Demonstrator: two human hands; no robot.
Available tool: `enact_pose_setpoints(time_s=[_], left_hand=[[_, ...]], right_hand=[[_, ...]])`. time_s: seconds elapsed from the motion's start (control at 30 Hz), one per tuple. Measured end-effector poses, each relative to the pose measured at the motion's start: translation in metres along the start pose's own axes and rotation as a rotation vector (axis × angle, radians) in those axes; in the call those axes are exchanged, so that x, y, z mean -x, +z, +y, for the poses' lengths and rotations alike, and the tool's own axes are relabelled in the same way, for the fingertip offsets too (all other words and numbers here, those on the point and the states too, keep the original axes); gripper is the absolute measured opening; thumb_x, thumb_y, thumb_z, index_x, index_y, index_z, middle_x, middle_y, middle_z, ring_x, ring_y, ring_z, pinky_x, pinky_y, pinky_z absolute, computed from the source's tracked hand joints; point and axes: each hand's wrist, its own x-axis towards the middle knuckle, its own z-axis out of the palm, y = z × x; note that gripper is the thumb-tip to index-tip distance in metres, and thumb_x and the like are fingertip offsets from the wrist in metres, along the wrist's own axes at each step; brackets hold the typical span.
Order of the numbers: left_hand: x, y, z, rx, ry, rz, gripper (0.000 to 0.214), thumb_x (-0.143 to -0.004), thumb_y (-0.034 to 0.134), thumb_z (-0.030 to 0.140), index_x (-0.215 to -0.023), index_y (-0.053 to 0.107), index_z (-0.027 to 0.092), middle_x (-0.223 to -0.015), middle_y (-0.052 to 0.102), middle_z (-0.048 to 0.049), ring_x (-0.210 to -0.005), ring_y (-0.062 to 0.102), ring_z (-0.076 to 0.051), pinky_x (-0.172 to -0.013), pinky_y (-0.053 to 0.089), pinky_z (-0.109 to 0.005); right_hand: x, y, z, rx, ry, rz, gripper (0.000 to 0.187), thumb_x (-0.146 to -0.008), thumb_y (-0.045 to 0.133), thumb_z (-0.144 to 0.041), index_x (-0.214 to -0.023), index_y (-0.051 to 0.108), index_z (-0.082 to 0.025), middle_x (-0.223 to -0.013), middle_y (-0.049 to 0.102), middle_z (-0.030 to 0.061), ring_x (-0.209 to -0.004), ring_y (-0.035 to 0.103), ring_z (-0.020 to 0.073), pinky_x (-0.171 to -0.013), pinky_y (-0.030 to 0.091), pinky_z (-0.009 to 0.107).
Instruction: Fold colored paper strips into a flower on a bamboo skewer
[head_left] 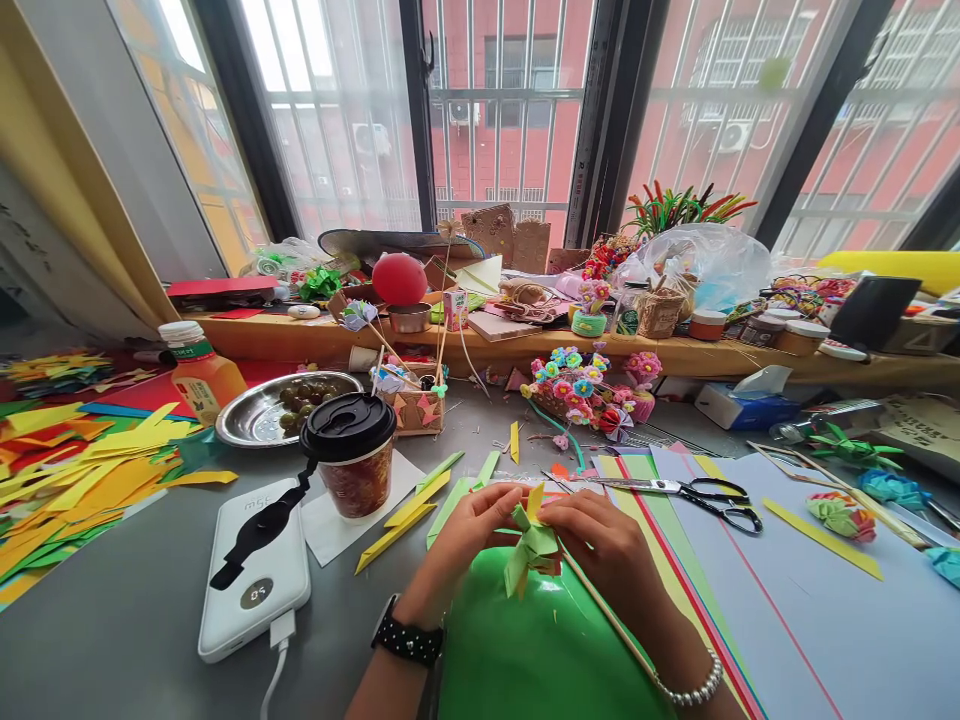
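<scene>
A folded paper flower [534,548] in light green and yellow, with some red at its side, is between my hands. My left hand [484,522] pinches its upper left petals, wearing a black dotted watch strap at the wrist. From the other side, my right hand [604,535] has its thumb and fingers closed on a yellow strip at the top. A thin wooden stick [611,620] slants from the flower down under my right hand. Below lies a glossy green rounded surface [547,650]. Folded yellow and green paper strips [405,522] rest left of my left hand.
Scissors [694,490] lie on stacked coloured paper [840,600] at right. A lidded coffee cup [352,470], white power bank [247,590], steel plate [232,420] and juice bottle [196,375] stand left. Craft flowers [574,390] sit below the cluttered windowsill.
</scene>
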Motion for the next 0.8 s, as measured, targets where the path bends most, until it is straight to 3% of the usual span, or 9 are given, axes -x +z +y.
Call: enact_pose_setpoints(time_s=[0.33, 0.47, 0.8], left_hand=[[0.004, 0.007, 0.0, 0.055, -0.011, -0.017, 0.025, -0.056, 0.074, 0.032, -0.066, 0.06, 0.013, -0.065, 0.058, 0.0015, -0.059, 0.053, -0.01, -0.06, 0.043, -0.023], [0.004, 0.01, 0.001, 0.074, 0.029, 0.037, 0.023, -0.056, 0.073, 0.03, -0.063, 0.059, 0.013, -0.063, 0.057, 0.0022, -0.057, 0.053, -0.01, -0.061, 0.043, -0.023], [0.002, 0.015, -0.001, 0.084, 0.083, 0.155, 0.023, -0.056, 0.072, 0.031, -0.063, 0.059, 0.013, -0.059, 0.059, 0.0015, -0.052, 0.053, -0.01, -0.056, 0.042, -0.023]], right_hand=[[-0.001, 0.001, -0.004, 0.021, -0.004, 0.076, 0.008, -0.079, 0.056, -0.012, -0.079, 0.061, -0.018, -0.07, 0.065, 0.0031, -0.066, 0.057, 0.0153, -0.059, 0.047, 0.027], [0.0, 0.0, -0.002, 0.023, -0.005, 0.031, 0.01, -0.081, 0.054, -0.013, -0.082, 0.062, -0.018, -0.073, 0.065, 0.0037, -0.068, 0.057, 0.0155, -0.06, 0.048, 0.027], [-0.001, -0.001, -0.004, 0.076, -0.021, 0.062, 0.012, -0.08, 0.054, -0.013, -0.083, 0.064, -0.018, -0.073, 0.065, 0.0045, -0.068, 0.056, 0.0161, -0.06, 0.048, 0.028]])
